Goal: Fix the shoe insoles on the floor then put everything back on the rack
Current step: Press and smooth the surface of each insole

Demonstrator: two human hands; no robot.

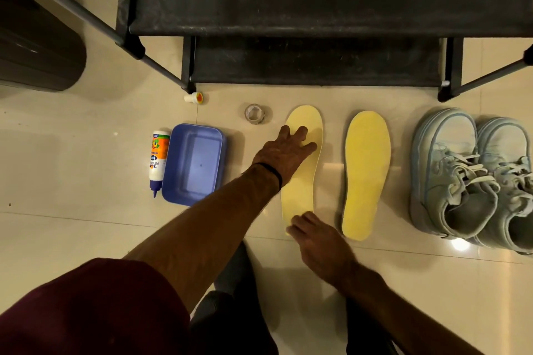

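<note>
I have my left hand (284, 150) flat on the toe of the near insole (302, 170) on the floor, right hand (314, 235) pressing its heel, neither grip clenched. If I lift unevenly, any wet glue may let it shift or curl.

bare floor (72, 225) left, rack (288, 17) ahead

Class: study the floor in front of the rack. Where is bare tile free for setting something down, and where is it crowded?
Free: wide tile left of the glue bottle, and between the blue tray and left insole. A narrower strip separates the two insoles. Crowded: right insole to shoes, and around the tape roll.
</note>
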